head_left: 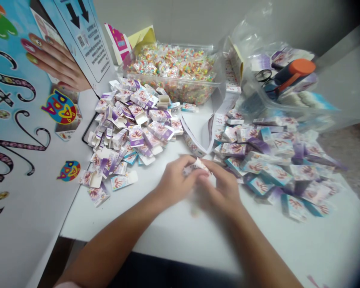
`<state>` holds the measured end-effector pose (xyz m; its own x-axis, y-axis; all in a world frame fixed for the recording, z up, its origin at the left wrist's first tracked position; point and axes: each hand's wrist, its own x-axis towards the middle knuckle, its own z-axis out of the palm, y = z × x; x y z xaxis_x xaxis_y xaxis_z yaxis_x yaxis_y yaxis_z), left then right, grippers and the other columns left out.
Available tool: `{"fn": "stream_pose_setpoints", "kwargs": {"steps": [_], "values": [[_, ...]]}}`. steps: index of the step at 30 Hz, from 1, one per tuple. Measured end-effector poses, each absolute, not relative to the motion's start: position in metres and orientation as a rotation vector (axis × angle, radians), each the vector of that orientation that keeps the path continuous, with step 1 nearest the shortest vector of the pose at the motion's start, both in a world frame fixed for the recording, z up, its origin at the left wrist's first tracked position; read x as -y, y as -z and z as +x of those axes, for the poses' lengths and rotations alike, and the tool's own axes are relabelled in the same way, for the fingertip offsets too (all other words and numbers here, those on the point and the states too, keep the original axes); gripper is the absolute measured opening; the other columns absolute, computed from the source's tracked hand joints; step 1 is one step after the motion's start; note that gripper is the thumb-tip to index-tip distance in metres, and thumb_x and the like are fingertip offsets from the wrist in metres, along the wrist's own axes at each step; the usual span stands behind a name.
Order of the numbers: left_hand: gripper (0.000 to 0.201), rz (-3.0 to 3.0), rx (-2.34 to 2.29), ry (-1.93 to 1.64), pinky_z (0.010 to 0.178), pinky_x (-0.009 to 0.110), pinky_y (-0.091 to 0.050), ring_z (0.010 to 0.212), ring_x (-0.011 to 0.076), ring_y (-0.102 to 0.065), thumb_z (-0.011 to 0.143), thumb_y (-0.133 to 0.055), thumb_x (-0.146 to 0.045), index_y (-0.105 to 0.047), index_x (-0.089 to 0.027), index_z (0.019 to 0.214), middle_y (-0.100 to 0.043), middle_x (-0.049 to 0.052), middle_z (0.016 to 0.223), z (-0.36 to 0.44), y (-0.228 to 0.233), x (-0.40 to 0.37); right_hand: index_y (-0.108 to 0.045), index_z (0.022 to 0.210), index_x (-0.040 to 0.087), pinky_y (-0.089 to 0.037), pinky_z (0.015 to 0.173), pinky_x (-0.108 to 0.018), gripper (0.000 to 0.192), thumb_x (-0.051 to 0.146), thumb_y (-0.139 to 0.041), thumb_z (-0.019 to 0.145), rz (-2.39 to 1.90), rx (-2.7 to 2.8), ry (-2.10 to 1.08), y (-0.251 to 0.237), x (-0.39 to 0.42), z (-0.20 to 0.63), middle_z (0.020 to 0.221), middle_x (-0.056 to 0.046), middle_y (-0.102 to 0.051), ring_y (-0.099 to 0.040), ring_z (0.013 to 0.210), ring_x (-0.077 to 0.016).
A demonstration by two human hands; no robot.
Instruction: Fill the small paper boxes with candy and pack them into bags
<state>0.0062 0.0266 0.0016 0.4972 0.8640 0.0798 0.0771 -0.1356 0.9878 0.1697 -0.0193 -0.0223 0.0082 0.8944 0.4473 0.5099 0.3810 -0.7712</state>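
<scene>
Both hands meet over the middle of the white table (174, 232). My left hand (177, 176) pinches a small white printed paper (194, 168) between thumb and fingers. From the other side, my right hand (223, 184) closes on the same paper, thumb near thumb. Fingers cover much of it, so I cannot tell whether it is folded. Just behind the hands, a curved printed paper strip (195, 145) stands on edge. To the left lies a heap of small purple and white cartons (136, 136), some with flaps open. Another pile of purple and blue cartons (264, 168) spreads at the right.
A clear plastic tub (180, 86) of small bags with colourful bits stands at the back. Back right, a clear container (288, 106) holds scissors (263, 76) and an orange-capped dark object (300, 68). A large printed display board (33, 132) rises on the left.
</scene>
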Motion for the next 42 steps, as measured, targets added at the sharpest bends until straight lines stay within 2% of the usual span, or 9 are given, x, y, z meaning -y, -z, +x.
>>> {"fn": "stream_pose_setpoints", "kwargs": {"steps": [7,10,13,17,24,28,33,37,42], "values": [[0.032,1.745,-0.935,-1.258,0.081,0.032,-0.046,0.091,0.0203,-0.055,0.079,-0.075,-0.044,-0.059,-0.019,0.090,-0.058,0.007,0.095,0.006,0.006,-0.035,-0.075,0.094,0.025,-0.056,0.063,-0.030,0.023,0.040,-0.058,0.093,-1.450,1.417,-0.504,0.022,0.025,0.161,0.080,-0.002,-0.076,-0.070,0.068,-0.0190],[0.029,1.763,-0.909,-0.963,0.078,0.031,-0.047,0.089,0.0203,-0.058,0.085,-0.067,-0.043,-0.060,-0.019,0.097,-0.063,0.007,0.096,0.004,0.002,-0.035,-0.074,0.087,0.022,-0.053,0.060,-0.029,0.027,0.043,-0.057,0.093,-1.492,1.218,-0.455,0.022,0.024,0.164,0.071,-0.002,-0.071,-0.065,0.063,-0.0173],[0.022,1.751,-0.797,-0.660,0.067,0.026,-0.043,0.070,0.0148,-0.057,0.095,-0.050,-0.038,-0.061,-0.018,0.093,-0.064,0.002,0.081,0.002,-0.002,-0.031,-0.074,0.086,0.022,-0.053,0.060,-0.029,0.023,0.043,-0.065,0.088,-1.441,1.141,-0.579,0.024,0.022,0.173,0.073,-0.002,-0.071,-0.064,0.064,-0.0172],[0.021,1.787,-0.737,-0.595,0.067,0.024,-0.042,0.069,0.0135,-0.055,0.092,-0.055,-0.037,-0.064,-0.018,0.091,-0.064,0.001,0.077,0.002,-0.004,-0.027,-0.076,0.080,0.022,-0.051,0.054,-0.029,0.021,0.043,-0.076,0.078,-1.359,1.073,-0.850,0.028,0.019,0.181,0.073,-0.002,-0.072,-0.063,0.060,-0.0168],[0.015,1.470,-0.644,-0.733,0.081,0.026,-0.049,0.085,0.0159,-0.063,0.089,-0.060,-0.029,-0.063,-0.015,0.090,-0.068,0.006,0.090,0.010,0.004,-0.023,-0.076,0.101,0.022,-0.056,0.064,-0.031,0.020,0.034,-0.069,0.087,-1.562,1.230,-0.116,0.033,0.027,0.167,0.084,-0.004,-0.077,-0.071,0.068,-0.0198],[0.006,1.493,-0.883,-0.959,0.073,0.025,-0.050,0.078,0.0145,-0.063,0.086,-0.061,-0.024,-0.060,-0.018,0.084,-0.066,0.003,0.084,0.014,0.014,-0.023,-0.067,0.123,0.022,-0.060,0.078,-0.033,0.031,0.030,-0.057,0.094,-1.339,1.658,-0.161,0.027,0.030,0.161,0.110,-0.009,-0.076,-0.075,0.091,-0.0231],[0.031,1.812,-1.279,-1.114,0.063,0.026,-0.043,0.067,0.0134,-0.054,0.075,-0.076,-0.039,-0.053,-0.020,0.082,-0.058,-0.001,0.076,0.014,0.016,-0.024,-0.066,0.123,0.024,-0.060,0.063,-0.028,0.030,0.023,-0.050,0.098,-1.318,1.611,-0.514,0.018,0.029,0.158,0.092,-0.004,-0.077,-0.073,0.068,-0.0167],[0.023,1.921,-1.470,-1.210,0.067,0.027,-0.043,0.067,0.0134,-0.055,0.091,-0.057,-0.041,-0.055,-0.019,0.086,-0.060,0.002,0.080,0.010,0.013,-0.026,-0.056,0.134,0.028,-0.058,0.056,-0.030,0.035,0.026,-0.051,0.099,-1.258,1.312,-0.639,0.021,0.027,0.154,0.078,0.000,-0.070,-0.067,0.058,-0.0145],[0.029,2.419,-1.766,-0.968,0.068,0.035,-0.042,0.077,0.0225,-0.058,0.093,-0.051,-0.037,-0.066,-0.015,0.081,-0.061,0.009,0.081,-0.004,0.006,-0.036,-0.063,0.110,0.025,-0.052,0.048,-0.027,0.016,0.027,-0.059,0.095,-1.231,1.053,-0.543,0.026,0.022,0.155,0.086,0.001,-0.062,-0.063,0.053,-0.0100]]}}
